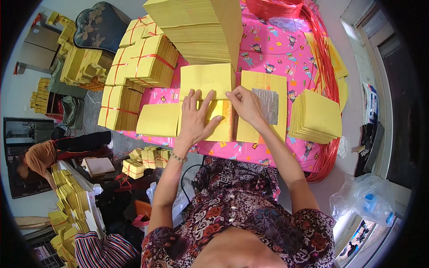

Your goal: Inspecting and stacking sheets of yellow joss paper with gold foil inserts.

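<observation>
My left hand (196, 117) lies with fingers spread on a yellow paper sheet (219, 131) that carries a shiny gold patch. My right hand (246, 105) is closed in a pinch at the right edge of the folded upper part of the yellow paper (208, 81). To the right lies another yellow sheet with a silvery grey patch (269, 107), partly under my right wrist. A plain yellow piece (157, 120) sits left of my left hand. A fanned stack of yellow paper (316, 116) rests farther right.
A tall yellow paper stack (201, 31) stands behind my hands. Bundles tied with red string (149, 60) line the left of the pink patterned tablecloth (263, 49). Red strands (328, 89) hang over the right edge. At the left, another person (42, 158) bends over more yellow paper.
</observation>
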`<state>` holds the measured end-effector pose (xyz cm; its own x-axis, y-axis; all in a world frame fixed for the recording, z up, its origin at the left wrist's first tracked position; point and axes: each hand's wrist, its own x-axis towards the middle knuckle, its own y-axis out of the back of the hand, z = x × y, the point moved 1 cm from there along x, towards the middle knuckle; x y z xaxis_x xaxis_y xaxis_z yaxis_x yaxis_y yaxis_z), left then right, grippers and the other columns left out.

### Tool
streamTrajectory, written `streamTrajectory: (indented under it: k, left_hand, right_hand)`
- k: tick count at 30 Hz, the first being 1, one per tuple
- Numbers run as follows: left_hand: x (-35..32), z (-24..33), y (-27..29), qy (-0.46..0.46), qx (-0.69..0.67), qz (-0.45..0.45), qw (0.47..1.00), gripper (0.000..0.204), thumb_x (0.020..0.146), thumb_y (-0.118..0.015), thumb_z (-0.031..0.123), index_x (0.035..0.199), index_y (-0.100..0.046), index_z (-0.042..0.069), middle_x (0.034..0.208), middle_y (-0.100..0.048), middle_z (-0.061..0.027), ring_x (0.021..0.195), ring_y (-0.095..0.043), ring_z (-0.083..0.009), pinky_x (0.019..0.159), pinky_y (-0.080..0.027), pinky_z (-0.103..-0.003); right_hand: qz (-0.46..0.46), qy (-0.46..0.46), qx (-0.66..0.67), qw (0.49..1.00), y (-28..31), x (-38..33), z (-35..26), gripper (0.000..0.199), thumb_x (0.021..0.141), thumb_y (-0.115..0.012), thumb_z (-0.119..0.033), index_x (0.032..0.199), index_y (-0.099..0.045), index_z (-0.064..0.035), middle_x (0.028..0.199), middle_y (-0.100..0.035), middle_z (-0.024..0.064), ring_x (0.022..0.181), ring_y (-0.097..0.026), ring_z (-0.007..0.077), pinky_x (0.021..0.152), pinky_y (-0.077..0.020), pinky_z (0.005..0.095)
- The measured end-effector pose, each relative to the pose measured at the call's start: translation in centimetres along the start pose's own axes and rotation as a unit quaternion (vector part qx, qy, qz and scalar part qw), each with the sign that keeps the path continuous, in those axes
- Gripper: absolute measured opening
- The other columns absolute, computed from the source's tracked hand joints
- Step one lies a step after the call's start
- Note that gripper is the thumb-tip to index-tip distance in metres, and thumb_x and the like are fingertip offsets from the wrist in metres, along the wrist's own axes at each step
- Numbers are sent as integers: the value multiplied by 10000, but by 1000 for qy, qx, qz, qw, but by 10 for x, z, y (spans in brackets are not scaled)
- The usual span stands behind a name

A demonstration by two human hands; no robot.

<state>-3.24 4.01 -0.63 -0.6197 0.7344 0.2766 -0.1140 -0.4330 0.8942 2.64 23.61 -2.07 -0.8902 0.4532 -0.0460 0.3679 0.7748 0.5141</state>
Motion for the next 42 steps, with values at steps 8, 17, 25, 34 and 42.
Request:
streamTrajectory:
  k: [8,17,25,34,42]
  left_hand:
    - [0,1,1,-3,27,-25,999,661,921,-585,568,1497,-468,267,1425,-393,-306,1393,-287,-503,1163,-216,-590]
    - [1,1,3,-5,20,-23,1000,659,911,-600,566,1485,-486,261,1417,-406,-305,1394,-291,-508,1161,-222,-591]
    - [0,1,3,1,21,-22,1000,646,912,-604,562,1471,-505,254,1421,-415,-293,1395,-294,-507,1156,-236,-593]
    - [0,-1,-1,-12,25,-7,1000,612,919,-613,506,1465,-514,247,1429,-414,-283,1392,-307,-498,1155,-253,-581]
    - [-2,-5,-1,-18,23,-11,1000,643,930,-591,524,1488,-476,224,1440,-412,-290,1406,-303,-493,1171,-243,-570]
  right_hand:
    - [2,2,-6,1000,0,2,1,378,926,-678,-380,881,-664,-6,749,-687,126,691,-669,240,647,-503,382]
    - [-22,-20,-5,1000,5,0,-7,366,916,-676,-374,891,-664,-10,777,-702,157,748,-695,306,696,-524,417]
    - [17,72,-46,996,11,-10,-13,312,949,-641,-316,1072,-632,-29,1065,-678,132,903,-666,277,775,-519,408]
    - [-118,343,-296,884,18,-24,-3,674,1000,-522,-423,1537,-333,-62,1603,-324,119,1513,-219,301,1222,-143,563]
    - [-158,323,-301,883,17,-23,4,730,1014,-445,-510,1571,-265,-74,1641,-248,110,1531,-175,283,1232,-104,551]
